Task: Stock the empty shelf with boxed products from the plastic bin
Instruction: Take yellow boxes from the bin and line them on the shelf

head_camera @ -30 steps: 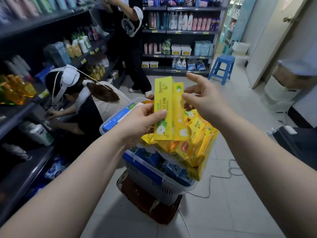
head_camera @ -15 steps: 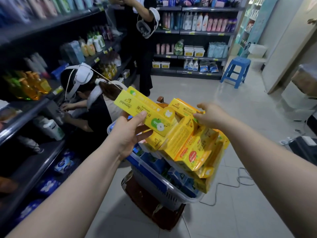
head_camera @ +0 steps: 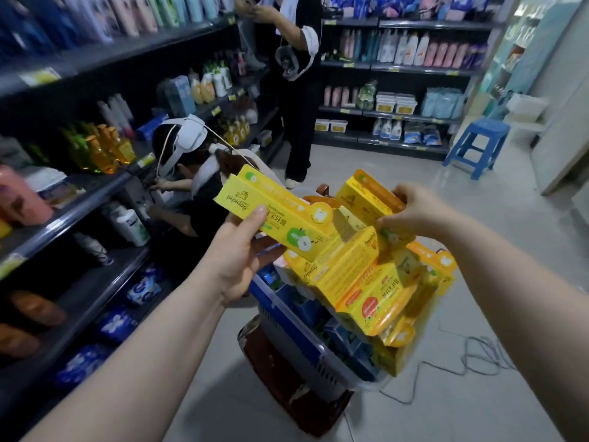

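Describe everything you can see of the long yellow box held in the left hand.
The long yellow box looks like thin printed cardboard, closed and undented. Its face shows the word pipidog, a green apple picture and a round badge with a white animal. It slants, left end higher, above the blue-rimmed bin. The left hand grips it, thumb on the face, fingers beneath. A second box seems pressed behind it. The right hand holds another box in the pile.
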